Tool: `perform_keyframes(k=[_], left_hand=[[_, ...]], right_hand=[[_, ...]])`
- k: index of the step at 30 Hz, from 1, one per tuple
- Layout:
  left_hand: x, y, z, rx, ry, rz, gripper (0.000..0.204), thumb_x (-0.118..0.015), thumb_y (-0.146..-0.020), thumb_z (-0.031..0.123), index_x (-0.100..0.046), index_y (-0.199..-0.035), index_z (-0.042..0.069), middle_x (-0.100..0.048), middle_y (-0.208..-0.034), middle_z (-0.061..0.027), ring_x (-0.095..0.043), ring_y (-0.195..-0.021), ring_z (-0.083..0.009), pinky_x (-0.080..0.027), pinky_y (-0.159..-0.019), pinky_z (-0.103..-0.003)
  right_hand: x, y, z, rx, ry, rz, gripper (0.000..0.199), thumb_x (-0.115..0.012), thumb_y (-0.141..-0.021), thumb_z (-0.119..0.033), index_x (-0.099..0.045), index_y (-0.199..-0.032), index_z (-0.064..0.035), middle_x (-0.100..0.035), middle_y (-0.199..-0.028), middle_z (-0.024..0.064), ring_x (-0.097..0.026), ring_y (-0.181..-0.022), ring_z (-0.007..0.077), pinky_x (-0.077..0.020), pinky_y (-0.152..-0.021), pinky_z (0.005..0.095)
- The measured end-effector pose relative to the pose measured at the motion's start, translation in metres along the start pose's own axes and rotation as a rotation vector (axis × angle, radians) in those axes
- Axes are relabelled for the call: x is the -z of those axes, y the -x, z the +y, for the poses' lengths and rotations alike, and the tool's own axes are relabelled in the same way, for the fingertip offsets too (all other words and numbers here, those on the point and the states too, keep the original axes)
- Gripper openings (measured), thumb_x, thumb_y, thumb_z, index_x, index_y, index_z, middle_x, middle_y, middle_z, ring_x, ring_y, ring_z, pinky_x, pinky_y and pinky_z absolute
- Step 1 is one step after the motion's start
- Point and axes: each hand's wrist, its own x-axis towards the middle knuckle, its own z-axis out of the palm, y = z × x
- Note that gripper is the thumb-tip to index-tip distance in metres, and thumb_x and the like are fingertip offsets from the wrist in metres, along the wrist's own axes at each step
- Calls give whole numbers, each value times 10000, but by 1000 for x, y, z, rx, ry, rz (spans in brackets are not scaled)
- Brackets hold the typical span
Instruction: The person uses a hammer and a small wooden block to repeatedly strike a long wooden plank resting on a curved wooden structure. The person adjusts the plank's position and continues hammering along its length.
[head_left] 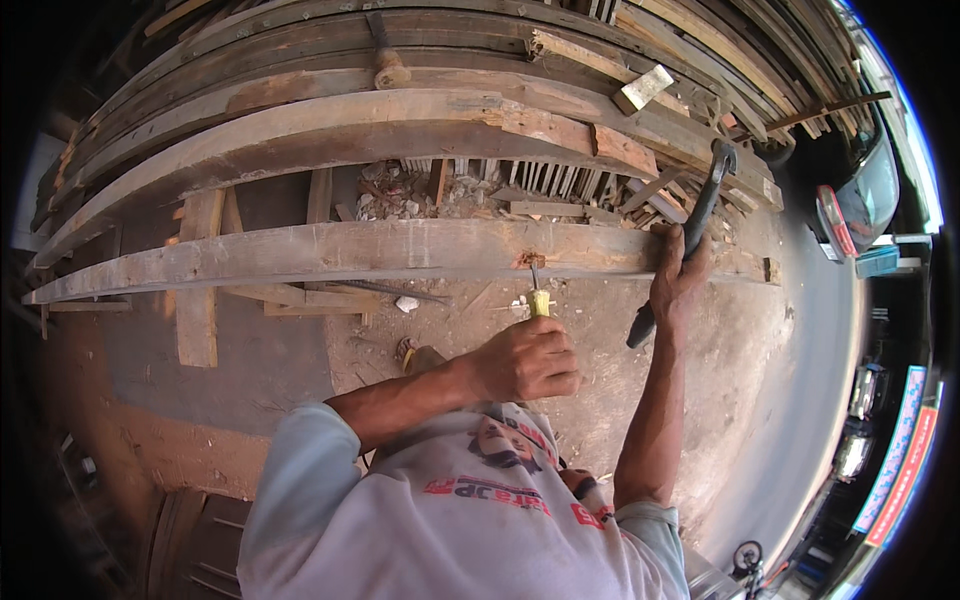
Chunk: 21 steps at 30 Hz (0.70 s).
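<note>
My left hand [528, 362] is closed around the yellow handle of a chisel [540, 301]. The chisel's narrow metal end meets a splintered, reddish patch on the near side of a long, weathered wooden beam [380, 248]. My right hand [680, 275] grips a dark claw hammer [705, 205] partway along its shaft. The hammer's head is raised past the beam at the far right, while its handle end sticks out below my fist. My right fingers are at the beam's right part; whether they touch it I cannot tell.
More long beams [330, 135] lie behind, with a wooden-handled tool [391, 72] and a pale block [643, 90] on them. A cross timber [200, 280] runs under the near beam. Rubble [400, 190] shows between the beams. A car [862, 200] stands at the right by the road.
</note>
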Motion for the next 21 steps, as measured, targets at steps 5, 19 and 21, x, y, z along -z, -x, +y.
perform_keyframes(k=[5,19,21], left_hand=[[32,-35,-3,186,216,211,267,-842,-803,113,-604,-922,89,-625,-843,-29,-637,-775,-176,-525,-767,-348],[64,-73,-66,564,424,661,313,-663,-1033,319,-497,-1050,55,-620,-737,-69,-584,-604,-109,-531,-565,-289],[64,-75,-66,712,622,713,337,-624,-1047,396,-520,-972,85,-578,-714,-46,-543,-585,-126,-499,-571,-304]], right_hand=[[1,-4,-4,6,3,-6,352,-574,-1080,-357,-648,-1086,-13,-667,-837,77,-574,-737,193,-485,-723,344],[5,-4,-7,-64,-66,-60,323,-617,-1056,-330,-581,-1019,-11,-646,-808,150,-597,-739,240,-494,-713,398],[4,-2,-2,-43,-91,-30,306,-612,-1063,-332,-653,-1061,-28,-644,-790,89,-565,-713,179,-472,-683,354]])
